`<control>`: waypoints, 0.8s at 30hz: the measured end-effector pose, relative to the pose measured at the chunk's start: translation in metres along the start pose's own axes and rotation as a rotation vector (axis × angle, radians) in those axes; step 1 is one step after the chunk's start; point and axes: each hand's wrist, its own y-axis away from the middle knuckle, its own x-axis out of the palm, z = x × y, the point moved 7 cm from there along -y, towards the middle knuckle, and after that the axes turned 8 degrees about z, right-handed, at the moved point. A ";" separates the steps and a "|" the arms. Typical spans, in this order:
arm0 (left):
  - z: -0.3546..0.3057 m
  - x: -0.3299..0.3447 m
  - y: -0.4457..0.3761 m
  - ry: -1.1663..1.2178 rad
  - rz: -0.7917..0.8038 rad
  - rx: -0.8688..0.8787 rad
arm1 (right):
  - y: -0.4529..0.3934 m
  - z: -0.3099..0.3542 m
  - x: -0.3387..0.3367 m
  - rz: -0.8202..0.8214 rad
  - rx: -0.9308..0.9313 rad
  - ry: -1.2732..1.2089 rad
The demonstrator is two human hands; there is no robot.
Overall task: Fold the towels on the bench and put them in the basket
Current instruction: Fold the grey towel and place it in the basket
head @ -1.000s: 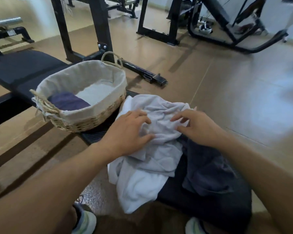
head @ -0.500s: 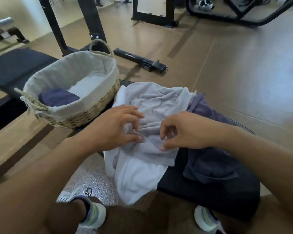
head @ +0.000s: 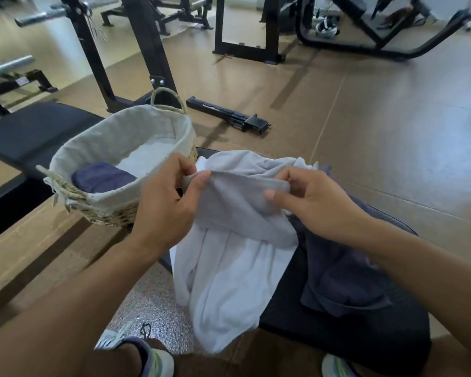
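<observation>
Gym floor in tan tiles spreads behind a black padded surface [head: 365, 346], with weight racks along the far wall. On that surface lies a heap of towels: a grey towel [head: 242, 205] on top, a white towel [head: 229, 289] drooping off the near edge, and a dark towel [head: 337, 270] to the right. A lined basket [head: 120, 137] stands just beside the heap on the left, with one folded dark cloth [head: 101, 179] already in it.

Both hands are raised over the heap. The left hand [head: 166, 202] and right hand [head: 310, 200] each pinch the grey towel's top hem between thumb and curled fingers, stretching that edge straight between them while the rest hangs slack.

The cloth looks soft, light and limp, so it will likely sag wherever it is unsupported; corners and hems seem the best places to hold.
</observation>
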 end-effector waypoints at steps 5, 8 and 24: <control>-0.005 0.006 0.004 0.163 0.087 -0.039 | 0.000 0.007 0.000 0.017 0.001 -0.092; -0.014 0.012 0.008 0.213 0.172 0.034 | 0.007 0.003 0.016 0.247 0.146 0.017; -0.024 0.019 0.021 0.577 0.416 -0.070 | -0.009 -0.020 -0.015 -0.196 0.113 0.730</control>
